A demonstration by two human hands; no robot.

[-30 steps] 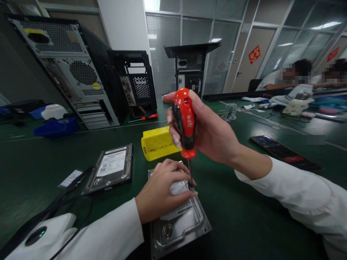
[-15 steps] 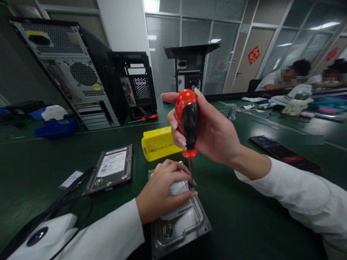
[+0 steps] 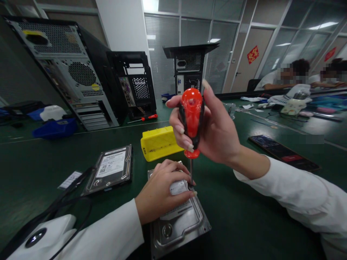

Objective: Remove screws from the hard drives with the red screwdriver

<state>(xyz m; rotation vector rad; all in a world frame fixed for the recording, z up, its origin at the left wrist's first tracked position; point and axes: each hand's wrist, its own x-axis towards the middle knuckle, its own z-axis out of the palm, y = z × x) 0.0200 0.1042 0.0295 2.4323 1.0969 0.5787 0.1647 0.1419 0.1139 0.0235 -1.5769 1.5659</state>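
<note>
A silver hard drive (image 3: 181,227) lies on the green table in front of me. My left hand (image 3: 164,191) is laid across it, fingers bent over its top and far side, thumb and fingertips close around the screwdriver's tip. My right hand (image 3: 214,130) is wrapped round the red and black handle of a screwdriver (image 3: 192,108). The shaft points down, nearly upright, to the drive's right edge; the tip's contact is partly hidden by my left fingers. To the left lies a second hard drive (image 3: 114,164) with a white label.
Behind the drive sits a yellow bin (image 3: 159,143). Computer cases (image 3: 81,72) stand at the back, with another screwdriver (image 3: 148,117) before them. A phone (image 3: 282,151) lies right; a white device with cables (image 3: 46,234) is front left. Two people sit far right.
The screwdriver handle has turned in my right hand: its red side now faces me where black showed. The handle has shifted slightly right. My left hand and the drive stay put.
</note>
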